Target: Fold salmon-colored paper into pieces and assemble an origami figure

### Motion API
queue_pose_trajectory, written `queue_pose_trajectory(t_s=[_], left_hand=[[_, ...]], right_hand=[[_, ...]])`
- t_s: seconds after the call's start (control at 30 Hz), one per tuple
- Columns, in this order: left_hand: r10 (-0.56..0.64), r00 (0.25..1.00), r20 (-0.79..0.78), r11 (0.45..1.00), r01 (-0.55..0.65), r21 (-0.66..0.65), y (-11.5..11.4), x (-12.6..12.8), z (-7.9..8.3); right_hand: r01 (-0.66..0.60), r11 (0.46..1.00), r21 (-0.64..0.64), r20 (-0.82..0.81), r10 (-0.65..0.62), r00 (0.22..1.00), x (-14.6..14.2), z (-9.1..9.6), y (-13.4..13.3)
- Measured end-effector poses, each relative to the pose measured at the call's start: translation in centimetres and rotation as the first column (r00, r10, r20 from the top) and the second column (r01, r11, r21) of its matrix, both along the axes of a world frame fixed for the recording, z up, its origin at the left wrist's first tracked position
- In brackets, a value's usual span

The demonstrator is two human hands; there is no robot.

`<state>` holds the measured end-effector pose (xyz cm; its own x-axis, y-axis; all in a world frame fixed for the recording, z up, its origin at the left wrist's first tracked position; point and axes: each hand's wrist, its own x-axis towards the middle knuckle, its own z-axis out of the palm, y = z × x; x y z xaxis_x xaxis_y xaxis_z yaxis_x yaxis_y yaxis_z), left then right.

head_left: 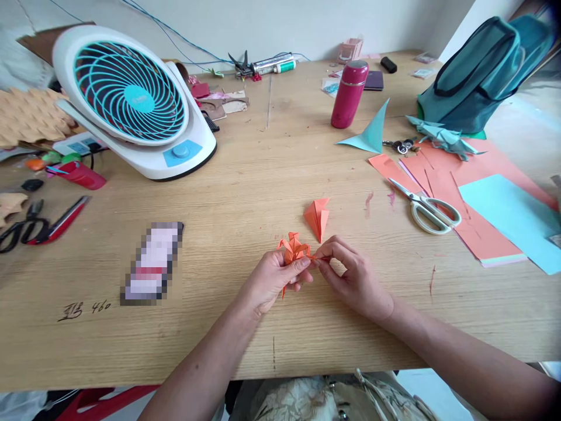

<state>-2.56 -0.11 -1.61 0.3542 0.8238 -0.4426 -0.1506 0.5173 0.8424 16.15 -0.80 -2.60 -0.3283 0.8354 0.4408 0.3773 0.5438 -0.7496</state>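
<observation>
My left hand point(275, 276) is closed around a small orange origami figure point(294, 248) with several pointed folds, held just above the table. Thumb and fingers of my right hand point(350, 272) pinch a thin point at the figure's right side. Another stem-like orange piece pokes out below my left fingers. Just beyond my hands lies a folded orange paper piece point(317, 218), narrow end toward me. The lower part of the figure is hidden by my left fingers.
White-handled scissors point(432, 213) rest on orange paper sheets point(486, 234) at right, near a blue sheet point(517, 216). Behind are a pink bottle point(349, 95), folded blue paper point(368, 131) and a teal bag point(473, 76). A fan point(135, 102) and phone point(153, 263) occupy the left.
</observation>
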Motion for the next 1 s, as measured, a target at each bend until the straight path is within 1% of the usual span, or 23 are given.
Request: queue_pose_trajectory(t_s=[0.23,0.37,0.67,0.8,0.9,1.0], left_hand=[[0.012,1.000,-0.006,0.998,-0.012,0.056,-0.06,0.35,-0.07],[0.023,0.999,-0.027,0.998,-0.021,0.060,-0.03,0.42,-0.13],[0.032,0.998,-0.062,0.999,-0.030,0.042,-0.02,0.36,0.06],[0.028,0.998,-0.057,0.998,-0.025,0.055,-0.04,0.37,-0.01],[0.032,0.995,-0.098,0.997,-0.024,0.076,-0.11,0.33,-0.05],[0.065,0.990,-0.123,0.995,-0.055,0.079,-0.21,0.39,0.14]], right_hand=[[0.007,1.000,-0.016,0.019,-0.007,1.000,0.01,0.09,-0.03],[0.012,0.999,-0.032,0.039,-0.011,0.999,0.12,0.06,-0.07],[0.001,0.992,-0.128,-0.028,-0.005,1.000,0.14,0.50,0.00],[0.004,0.994,-0.112,-0.040,-0.008,0.999,0.06,0.64,-0.15],[0.007,0.995,-0.102,-0.040,-0.011,0.999,0.04,0.76,-0.21],[0.017,0.996,-0.085,-0.048,-0.022,0.999,0.07,0.79,-0.20]])
